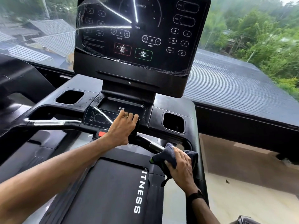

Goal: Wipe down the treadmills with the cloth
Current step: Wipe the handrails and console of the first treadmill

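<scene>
— Left hand point(123, 126)?
— Resting on the treadmill point(174, 104) at the small control pad point(103, 118) in the middle of the handlebar, fingers curled over its top edge by the phone tray point(121, 105), a ring on one finger. Gripping the pad's edge, holding nothing loose.

— And the right hand point(181, 166)?
— Down on the right handlebar point(155, 145), clamped on the cloth point(169, 155). Dark grey towel bunched round the bar, fingers spread over it and pressing, thumb underneath. Dark band at the wrist.

— Something green beside the cloth?
— Possibly a trim on the cloth or a part of the grip; too small to tell.

— Rest of the machine?
— Big console screen point(142, 33) upright above, dark, with streaky glare and printed buttons for incline, speed and quick start. Two cup holders, one at the left point(69, 97) and one at the right point(173, 122). Red safety clip point(102, 133) under the control pad. Black belt point(113, 191) below, white lettering along its right edge.

— Beyond it?
— Window point(242, 38) straight ahead, grey roofs and green trees outside. Part of another machine point(19, 81) at the far left.
</scene>
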